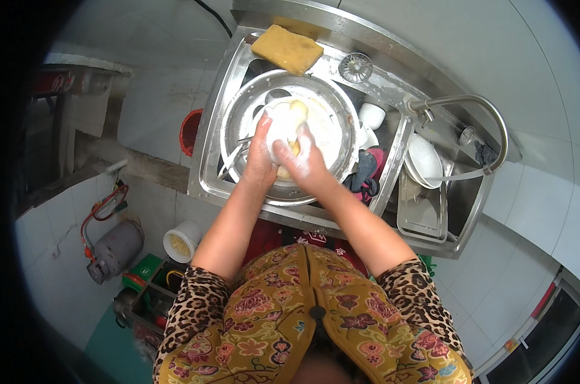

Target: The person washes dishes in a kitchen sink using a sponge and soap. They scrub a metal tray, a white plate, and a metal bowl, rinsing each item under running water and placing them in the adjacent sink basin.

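Over a large round steel basin (pixel 227 120), both hands are together and covered in white suds. My left hand (pixel 263 151) grips the side of a white dish (pixel 281 120), whose outline is partly lost in glare and foam. My right hand (pixel 307 156) holds a yellow sponge (pixel 295 148) against the dish; much of the sponge is hidden by fingers and foam. White soapy water fills the basin. Cutlery handles (pixel 232 161) lean out at its left rim, and a dark round thing (pixel 277 94) shows near its far side.
The basin sits in a steel sink's left bowl. A large yellow sponge (pixel 287 49) and a drain strainer (pixel 356 67) lie on the back ledge. White cups (pixel 372 116) and pink-black gloves (pixel 366 175) are to the right. Beyond the divider are white bowls (pixel 423 158), a metal tray (pixel 422 211) and an arched faucet (pixel 498 115).
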Action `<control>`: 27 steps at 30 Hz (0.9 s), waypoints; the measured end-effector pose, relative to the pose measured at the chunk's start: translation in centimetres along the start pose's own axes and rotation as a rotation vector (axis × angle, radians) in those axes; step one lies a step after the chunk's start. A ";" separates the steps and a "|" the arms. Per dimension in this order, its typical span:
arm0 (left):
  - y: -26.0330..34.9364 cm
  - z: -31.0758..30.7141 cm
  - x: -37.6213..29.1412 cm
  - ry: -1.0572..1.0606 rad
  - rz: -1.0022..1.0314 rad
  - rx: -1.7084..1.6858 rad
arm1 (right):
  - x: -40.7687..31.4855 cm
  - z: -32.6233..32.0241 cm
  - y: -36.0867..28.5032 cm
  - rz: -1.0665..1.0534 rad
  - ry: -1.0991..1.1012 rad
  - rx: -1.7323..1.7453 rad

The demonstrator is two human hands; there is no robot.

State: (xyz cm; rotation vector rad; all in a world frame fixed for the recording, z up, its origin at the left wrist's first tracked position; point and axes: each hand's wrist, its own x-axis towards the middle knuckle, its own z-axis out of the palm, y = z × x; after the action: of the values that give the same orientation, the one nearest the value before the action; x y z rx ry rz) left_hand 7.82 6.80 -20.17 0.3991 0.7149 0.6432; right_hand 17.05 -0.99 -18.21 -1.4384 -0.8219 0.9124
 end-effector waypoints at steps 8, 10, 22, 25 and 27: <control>0.8 1.1 -1.3 0.052 -0.055 -0.025 | -0.4 -0.1 -1.4 0.053 -0.161 -0.051; 1.1 0.8 -1.5 0.076 -0.078 0.102 | 0.1 -0.4 -1.8 0.126 -0.162 0.100; 2.0 0.8 -2.2 -0.119 -0.223 0.062 | -1.0 -1.1 -0.6 -0.505 -0.258 -0.780; 1.4 0.7 -1.8 -0.111 -0.242 0.023 | -0.9 -1.2 -0.1 -0.417 -0.212 -0.579; 1.1 0.1 -1.5 -0.131 -0.240 0.030 | -1.0 -1.0 -0.1 -0.227 -0.218 -0.307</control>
State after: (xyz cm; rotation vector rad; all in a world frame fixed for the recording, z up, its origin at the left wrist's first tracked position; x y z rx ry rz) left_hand 6.60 6.64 -18.75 0.3724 0.6365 0.3766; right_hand 17.50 -2.28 -17.99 -1.4837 -1.3056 0.8013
